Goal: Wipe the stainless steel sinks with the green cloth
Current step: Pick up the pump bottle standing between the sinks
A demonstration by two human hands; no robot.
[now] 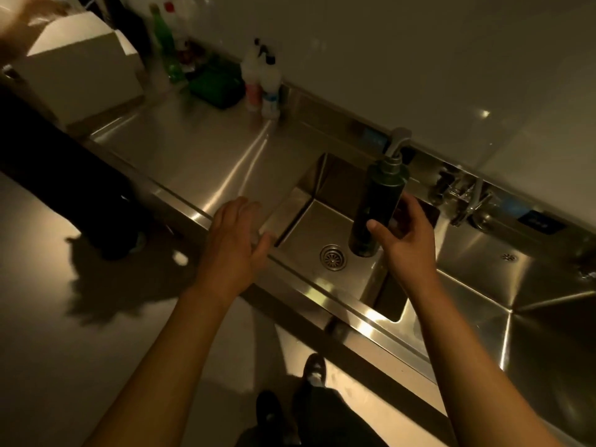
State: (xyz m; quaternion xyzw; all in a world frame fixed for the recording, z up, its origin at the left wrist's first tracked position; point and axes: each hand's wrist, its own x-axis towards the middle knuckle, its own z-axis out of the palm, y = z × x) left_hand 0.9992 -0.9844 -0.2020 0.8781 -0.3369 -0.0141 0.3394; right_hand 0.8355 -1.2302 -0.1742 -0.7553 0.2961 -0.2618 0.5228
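- The light is dim and the far left of the bench (180,146) is blurred; the green mass (215,83) at about 10 o'clock, against the wall, may be the green cloth, but its folds and edges cannot be made out.
- Beside it, white squeeze bottles (263,82) and a green bottle (164,43) stand upright; their labels are unreadable.
- A pale box-shaped dispenser (80,62) sits at 10 o'clock, and another person's hand (29,14) is cut off by the top left corner.
- The small sink (309,233) lies at the centre, its round drain (334,257) showing; its near right part is hidden behind the right hand (406,243) and forearm.
- The large sink (516,301) runs off the frame at 3 to 4 o'clock, with the tap (467,198) at 2 o'clock on the back ledge.
- The right hand is clamped on a dark pump bottle (377,208), thumb across its front, fingers wrapped behind.
- The bottle's long axis runs from 6 to 12 o'clock, tilted slightly right, the silver pump head (398,141) at the far end and the base above the small sink.
- The left hand (237,243) is spread flat, fingers apart, holding nothing, over the bench edge at the small sink's left rim; whether it touches the steel cannot be told.
- The green mass lies well apart from both hands, up and left of the left hand.
- Shoes (314,371) show on the floor at 6 o'clock.
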